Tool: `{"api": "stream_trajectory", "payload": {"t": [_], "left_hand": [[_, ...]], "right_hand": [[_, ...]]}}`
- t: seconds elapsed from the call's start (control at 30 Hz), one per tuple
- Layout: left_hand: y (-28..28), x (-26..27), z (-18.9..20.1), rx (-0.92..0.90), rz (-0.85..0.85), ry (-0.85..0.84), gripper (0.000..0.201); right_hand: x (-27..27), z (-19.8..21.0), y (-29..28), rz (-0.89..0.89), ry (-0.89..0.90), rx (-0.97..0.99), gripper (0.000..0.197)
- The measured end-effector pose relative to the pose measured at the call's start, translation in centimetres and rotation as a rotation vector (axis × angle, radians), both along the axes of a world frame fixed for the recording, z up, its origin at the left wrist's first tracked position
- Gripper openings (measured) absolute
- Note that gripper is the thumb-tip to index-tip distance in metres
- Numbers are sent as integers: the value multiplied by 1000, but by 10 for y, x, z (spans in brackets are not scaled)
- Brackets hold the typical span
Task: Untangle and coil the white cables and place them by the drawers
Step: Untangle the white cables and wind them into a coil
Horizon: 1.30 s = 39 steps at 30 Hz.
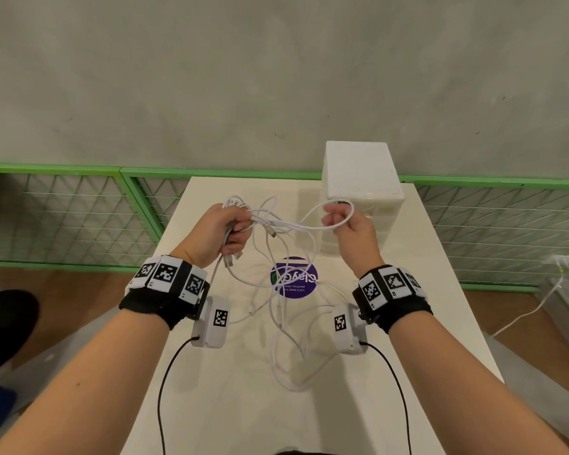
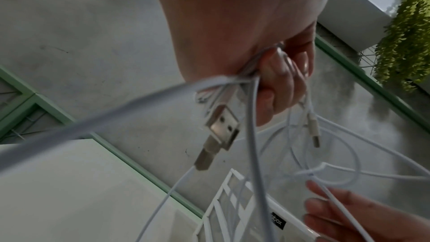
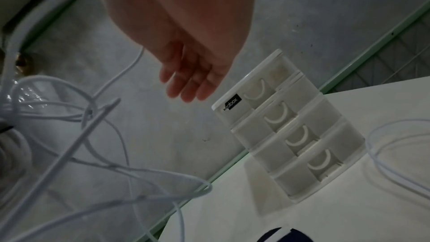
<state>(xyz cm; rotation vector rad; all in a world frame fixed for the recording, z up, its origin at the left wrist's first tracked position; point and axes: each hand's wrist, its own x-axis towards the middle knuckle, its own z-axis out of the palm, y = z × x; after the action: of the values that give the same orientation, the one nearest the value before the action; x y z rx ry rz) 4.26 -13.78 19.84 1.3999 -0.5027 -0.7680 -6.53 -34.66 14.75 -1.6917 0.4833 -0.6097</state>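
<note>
Several tangled white cables (image 1: 310, 226) hang between my hands above a white table (image 1: 230, 408), and their lower loops trail onto it. My left hand (image 1: 232, 229) grips a bunch of strands in its curled fingers (image 2: 277, 87); a USB plug (image 2: 222, 128) dangles just below them. My right hand (image 1: 345, 224) is raised in front of the white drawer unit (image 1: 358, 172). One cable loop runs round its fingers (image 3: 186, 86), which lie fairly straight, with nothing in the palm. The drawer unit (image 3: 291, 135) stands at the table's far right corner, showing several drawer fronts.
A purple round sticker (image 1: 296, 280) lies on the table under the hanging loops. Green mesh fencing (image 1: 63, 218) runs behind the table before a grey concrete floor. Another white lead (image 1: 523, 320) lies on the floor to the right. A dark object (image 1: 4, 320) sits at the left.
</note>
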Motion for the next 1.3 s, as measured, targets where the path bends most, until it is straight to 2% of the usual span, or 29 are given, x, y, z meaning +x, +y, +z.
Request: {"api": "stream_trajectory", "payload": {"t": [0.17,0.33,0.43,0.5,0.6,0.7,0.8,0.9,1.0,1.1,1.23,1.3], "left_hand": [[-2,-4,6,1,-62,36,30],[-3,-5,8,-26,-106,95,30],[-2,-4,7,-41,-126,151,31],[-3,-4,6,-48,-133,176,31],[-4,-5,7,-36,-113,164,31],[-4,-6,8,-30,-57,142,31],[-3,-5,8,-19,-41,138,35],[-5,-7,7,6,-35,143,45],[-9,-12,6,59,-8,114,42],[-12,-15,6,103,-18,87,36],[-16,-20,6,164,-20,66,36],[-17,-22,5,226,11,27,37]], "right_hand": [[4,0,13,285,105,-55,28],[-4,11,26,559,185,-118,42],[-3,6,27,616,192,-137,51],[-1,-1,29,611,198,-69,48],[2,-11,30,565,190,91,28],[0,-11,27,455,176,103,12],[-4,-11,23,337,70,119,16],[-6,-8,19,267,68,12,25],[-6,0,13,241,17,112,31],[-4,5,15,299,38,185,24],[1,4,21,278,34,135,5],[2,4,21,245,19,163,8]]}}
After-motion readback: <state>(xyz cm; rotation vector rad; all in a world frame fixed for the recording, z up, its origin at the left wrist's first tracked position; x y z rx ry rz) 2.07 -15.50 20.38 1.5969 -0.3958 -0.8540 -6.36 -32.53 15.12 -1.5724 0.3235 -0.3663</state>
